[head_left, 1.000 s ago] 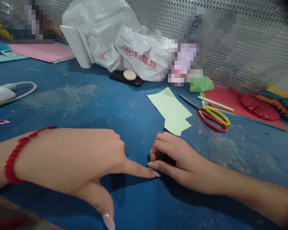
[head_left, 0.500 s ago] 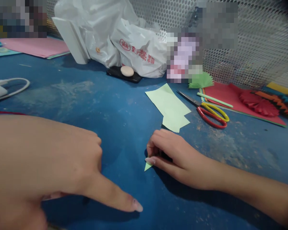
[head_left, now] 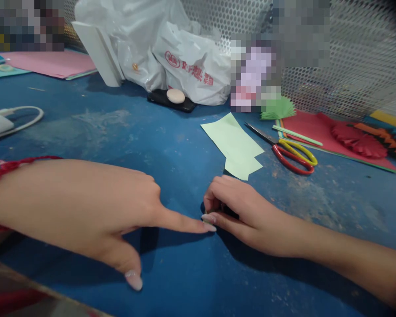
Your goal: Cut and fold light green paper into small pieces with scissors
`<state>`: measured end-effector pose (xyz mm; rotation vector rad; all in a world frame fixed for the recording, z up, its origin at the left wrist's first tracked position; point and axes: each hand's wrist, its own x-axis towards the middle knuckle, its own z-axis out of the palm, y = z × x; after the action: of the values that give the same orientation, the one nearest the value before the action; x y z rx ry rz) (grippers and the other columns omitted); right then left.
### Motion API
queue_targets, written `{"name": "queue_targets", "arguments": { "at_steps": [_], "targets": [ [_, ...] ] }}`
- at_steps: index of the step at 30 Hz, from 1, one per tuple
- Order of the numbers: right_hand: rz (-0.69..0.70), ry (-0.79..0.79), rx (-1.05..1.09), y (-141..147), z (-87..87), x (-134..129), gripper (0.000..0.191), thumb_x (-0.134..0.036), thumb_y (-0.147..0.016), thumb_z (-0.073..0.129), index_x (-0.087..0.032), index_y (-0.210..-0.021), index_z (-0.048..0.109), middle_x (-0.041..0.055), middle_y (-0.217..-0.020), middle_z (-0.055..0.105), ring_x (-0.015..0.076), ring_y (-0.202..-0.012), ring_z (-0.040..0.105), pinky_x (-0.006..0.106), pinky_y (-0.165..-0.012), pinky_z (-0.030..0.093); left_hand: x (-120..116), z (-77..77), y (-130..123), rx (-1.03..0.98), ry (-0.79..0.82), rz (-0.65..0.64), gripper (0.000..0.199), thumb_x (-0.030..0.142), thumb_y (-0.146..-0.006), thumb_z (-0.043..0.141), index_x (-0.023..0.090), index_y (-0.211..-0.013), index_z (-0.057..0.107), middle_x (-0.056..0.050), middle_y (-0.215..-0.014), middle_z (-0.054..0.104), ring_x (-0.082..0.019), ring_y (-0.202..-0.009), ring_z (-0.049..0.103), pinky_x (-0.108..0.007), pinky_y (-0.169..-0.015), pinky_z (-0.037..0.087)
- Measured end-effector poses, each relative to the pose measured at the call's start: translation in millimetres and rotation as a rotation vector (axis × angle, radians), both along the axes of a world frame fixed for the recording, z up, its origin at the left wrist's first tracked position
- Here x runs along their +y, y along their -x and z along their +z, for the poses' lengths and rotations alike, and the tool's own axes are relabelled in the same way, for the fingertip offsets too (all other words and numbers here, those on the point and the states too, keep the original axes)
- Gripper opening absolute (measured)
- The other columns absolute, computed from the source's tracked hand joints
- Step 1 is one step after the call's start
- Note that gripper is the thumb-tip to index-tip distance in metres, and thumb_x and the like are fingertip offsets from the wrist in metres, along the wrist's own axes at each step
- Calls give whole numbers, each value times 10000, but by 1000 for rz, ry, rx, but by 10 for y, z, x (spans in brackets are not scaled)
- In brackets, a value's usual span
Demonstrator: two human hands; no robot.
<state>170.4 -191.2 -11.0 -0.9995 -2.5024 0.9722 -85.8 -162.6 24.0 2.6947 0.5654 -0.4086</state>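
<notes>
My left hand (head_left: 95, 207) stretches its index finger out so that the tip meets the right hand's thumb tip. Its thumb stands apart, pointing down, and it holds nothing. My right hand (head_left: 247, 215) rests on the blue table with thumb and fingertips pinched on a small light green paper piece, almost wholly hidden behind the fingertips. Just beyond that hand lies a larger light green paper (head_left: 234, 143) with cut edges. Scissors (head_left: 284, 149) with one red and one yellow handle lie to its right.
White plastic bags (head_left: 191, 66) stand at the back, with a black phone (head_left: 155, 99) and a pale oval object (head_left: 176, 96) before them. Red paper (head_left: 310, 125) and pleated paper pieces lie at right. Pink paper (head_left: 49, 64) and a white cable (head_left: 36, 112) are at left.
My left hand has turned and its index finger has come to the paper piece at my right hand, covering the green tip that showed before. The right hand keeps its pinch.
</notes>
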Motion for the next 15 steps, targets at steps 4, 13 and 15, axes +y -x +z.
{"name": "queue_targets", "arguments": {
  "at_steps": [4,13,15],
  "targets": [
    [3,-1,3,-4,0,1,76,-139,-927,582,-163,-875,533,3,-848,550,149,-807,459,287,-745,358,68,116,-118,75,20,-51,829,450,-721,797,411,-1449,401,56,-553,568,-140,-449,430,-228,-435,202],
    [-2,-12,23,-9,-14,5,90,-148,-932,584,-177,-869,527,2,-840,563,149,-800,475,280,-748,369,-38,82,-95,8,-33,46,1026,679,-488,819,370,-1409,488,35,-589,524,-137,-468,469,-214,-442,224],
    [-5,-10,21,-5,-9,5,91,-151,-931,586,-180,-867,526,4,-838,565,152,-799,477,281,-747,372,-44,66,-86,-17,-47,39,996,668,-506,820,403,-1405,482,31,-585,527,-146,-454,469,-226,-434,206]
  ]
}}
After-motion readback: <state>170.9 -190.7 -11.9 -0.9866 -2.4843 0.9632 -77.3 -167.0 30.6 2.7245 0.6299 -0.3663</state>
